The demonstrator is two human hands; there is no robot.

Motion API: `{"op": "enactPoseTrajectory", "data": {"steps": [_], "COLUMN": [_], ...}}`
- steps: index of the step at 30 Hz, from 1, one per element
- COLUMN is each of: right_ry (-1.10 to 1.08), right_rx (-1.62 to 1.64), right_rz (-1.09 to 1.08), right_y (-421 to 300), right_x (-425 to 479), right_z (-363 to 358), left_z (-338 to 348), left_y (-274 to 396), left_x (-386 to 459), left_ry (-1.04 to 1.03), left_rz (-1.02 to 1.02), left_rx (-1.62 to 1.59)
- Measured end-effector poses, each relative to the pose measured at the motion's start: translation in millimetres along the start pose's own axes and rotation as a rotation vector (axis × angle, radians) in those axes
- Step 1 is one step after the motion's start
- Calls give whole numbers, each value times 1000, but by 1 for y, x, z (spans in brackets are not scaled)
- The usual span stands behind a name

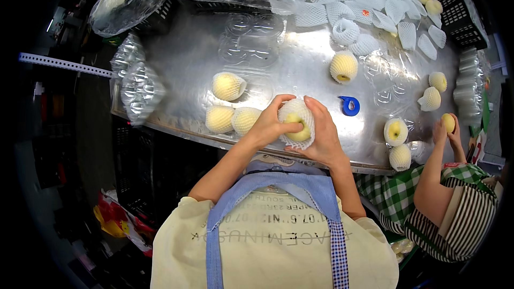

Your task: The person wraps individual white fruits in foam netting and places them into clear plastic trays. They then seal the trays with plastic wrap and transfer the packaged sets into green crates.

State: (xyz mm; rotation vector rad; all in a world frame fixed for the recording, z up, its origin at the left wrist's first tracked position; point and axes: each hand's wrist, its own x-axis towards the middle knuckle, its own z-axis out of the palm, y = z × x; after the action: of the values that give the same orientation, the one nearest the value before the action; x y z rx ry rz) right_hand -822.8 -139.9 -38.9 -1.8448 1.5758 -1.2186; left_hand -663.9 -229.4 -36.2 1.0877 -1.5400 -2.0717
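Between my two hands is a pale yellow fruit (303,131) partly covered by a white foam net sleeve (296,107). My left hand (268,124) grips it from the left, its thumb on the bare fruit inside the sleeve's opening. My right hand (323,132) wraps the sleeve's right side. Close by on the left, a netted fruit (245,120) touches another netted fruit (219,119), with a third netted fruit (228,86) behind them. A netted fruit (343,67) stands farther back on the right, and a blue tape dispenser (350,106) lies in front of it.
The metal table (180,72) bears a clear plastic clamshell tray (253,42) and a pile of foam net sleeves (361,0). Stacked clear trays (138,82) stand at the left edge. A black crate (457,12) is back right. A co-worker's hands (446,130) hold a fruit at right.
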Motion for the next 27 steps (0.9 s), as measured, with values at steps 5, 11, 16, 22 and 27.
{"op": "enactPoseTrajectory", "data": {"steps": [5,11,16,22,27], "right_ry": [10,33,290,281,94], "right_rx": [180,234,933,1035,708], "right_rz": [113,132,365,436,272], "right_y": [9,21,26,21,16], "right_x": [-6,-11,-22,-22,-5], "right_z": [14,26,29,29,6], "left_z": [-2,-3,-19,12,5], "left_y": [-3,2,11,10,0], "left_x": [-2,-5,-10,-6,-10], "left_ry": [-13,-49,-156,-220,-126], "left_rz": [35,45,-95,-252,-183], "left_rx": [18,-27,-481,-656,-641]}}
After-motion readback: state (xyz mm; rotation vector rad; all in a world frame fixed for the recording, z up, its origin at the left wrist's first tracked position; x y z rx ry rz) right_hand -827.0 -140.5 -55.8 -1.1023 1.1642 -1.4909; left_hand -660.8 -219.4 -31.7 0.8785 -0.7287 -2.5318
